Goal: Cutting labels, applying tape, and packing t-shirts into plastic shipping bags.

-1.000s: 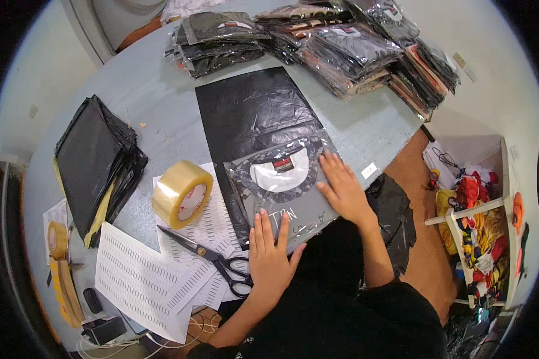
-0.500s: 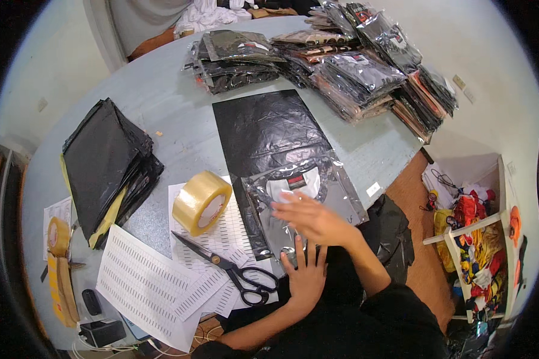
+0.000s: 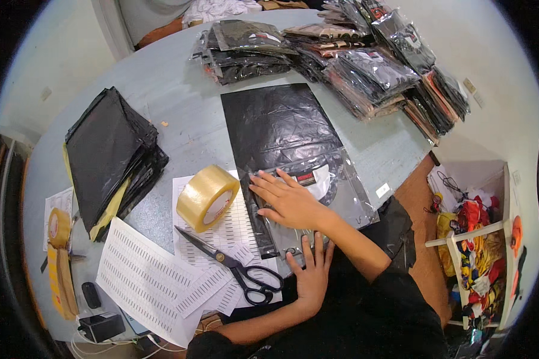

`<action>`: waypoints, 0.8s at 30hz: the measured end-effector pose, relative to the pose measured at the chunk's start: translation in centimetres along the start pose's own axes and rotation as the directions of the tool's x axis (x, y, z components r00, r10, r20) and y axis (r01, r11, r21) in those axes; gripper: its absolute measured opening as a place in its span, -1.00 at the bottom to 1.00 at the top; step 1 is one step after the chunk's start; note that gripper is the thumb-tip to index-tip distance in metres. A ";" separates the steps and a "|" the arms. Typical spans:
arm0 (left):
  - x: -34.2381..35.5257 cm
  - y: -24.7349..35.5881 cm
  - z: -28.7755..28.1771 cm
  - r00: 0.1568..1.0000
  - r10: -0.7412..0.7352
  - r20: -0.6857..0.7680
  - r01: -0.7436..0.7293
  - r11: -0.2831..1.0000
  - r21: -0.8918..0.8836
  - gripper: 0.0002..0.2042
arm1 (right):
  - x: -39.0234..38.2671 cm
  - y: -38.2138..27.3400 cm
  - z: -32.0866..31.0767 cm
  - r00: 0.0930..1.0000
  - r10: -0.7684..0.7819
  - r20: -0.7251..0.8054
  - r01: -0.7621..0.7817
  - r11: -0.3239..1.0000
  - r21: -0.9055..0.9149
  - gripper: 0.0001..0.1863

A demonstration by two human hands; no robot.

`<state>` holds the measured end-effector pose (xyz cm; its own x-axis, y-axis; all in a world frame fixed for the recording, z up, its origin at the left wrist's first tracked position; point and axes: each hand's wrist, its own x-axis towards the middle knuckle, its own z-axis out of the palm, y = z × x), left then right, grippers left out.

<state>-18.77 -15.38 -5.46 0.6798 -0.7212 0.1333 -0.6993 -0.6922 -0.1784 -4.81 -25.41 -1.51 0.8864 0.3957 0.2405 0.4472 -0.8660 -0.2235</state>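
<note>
A folded grey and black garment in a clear plastic bag [image 3: 348,192] lies at the table's near edge, over the lower part of a black plastic mailer bag [image 3: 275,119]. My right hand [image 3: 294,202] rests flat on the clear bag, its fingers outstretched toward the left and beside the garment's white collar. Just below it, my left hand [image 3: 312,276] has its fingers spread, fingertips at the bag's near edge. Neither hand grips anything. To their left are black-handled scissors [image 3: 238,270], partly spread, and a large roll of clear tape [image 3: 208,198], both on printed sheets.
A stack of black mailer bags [image 3: 111,155] lies at the left. Several bagged garments [image 3: 371,75] are piled along the far right edge, with another pile [image 3: 245,51] beside them. Printed paper sheets [image 3: 144,281] cover the near left. A shelf of colourful cloth [image 3: 476,257] stands at the right.
My right hand has come down and left, and now lies flat on the clear bag. The left hand stays near the bag's edge. The whole view has shifted slightly.
</note>
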 end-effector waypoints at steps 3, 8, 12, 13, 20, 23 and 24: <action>0.0 0.5 0.1 0.999 -0.012 0.035 0.012 1.000 -0.019 -0.44 | 0.7 0.3 0.2 1.000 -0.027 -0.006 0.027 0.999 -0.035 -0.40; -0.5 0.4 0.6 0.997 0.044 0.060 -0.040 0.997 -0.059 -0.52 | -0.8 -1.4 -0.6 0.998 -0.013 0.065 0.011 0.999 0.034 -0.35; -0.9 0.8 1.4 0.988 0.046 0.148 -0.034 0.996 -0.080 -0.52 | -4.2 -1.9 -2.0 0.989 0.040 0.142 -0.055 0.993 0.102 -0.37; -0.7 0.9 1.1 0.986 0.051 0.160 -0.039 0.996 -0.079 -0.50 | -5.2 -1.7 -2.3 0.988 0.077 0.136 -0.089 0.992 0.087 -0.38; 0.0 0.5 0.2 1.000 -0.011 0.020 0.012 0.999 -0.046 -0.36 | -9.6 4.9 -4.3 0.887 0.455 -0.076 -0.457 0.889 -0.020 -0.38; 0.3 0.4 -0.4 1.000 0.007 0.028 -0.006 0.999 -0.037 -0.38 | -10.6 7.9 -4.0 0.757 0.623 -0.197 -0.648 0.754 -0.106 -0.37; 0.1 0.4 -0.3 1.000 0.005 0.025 -0.004 0.999 -0.040 -0.38 | -11.1 8.2 -3.9 0.758 0.622 -0.198 -0.647 0.754 -0.110 -0.37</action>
<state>-19.06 -15.77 -5.18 0.6813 -0.7240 0.1078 -0.7105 -0.6895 -0.1402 -11.43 -38.05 -2.35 0.9260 -0.2991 0.2305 -0.2496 -0.9429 -0.2205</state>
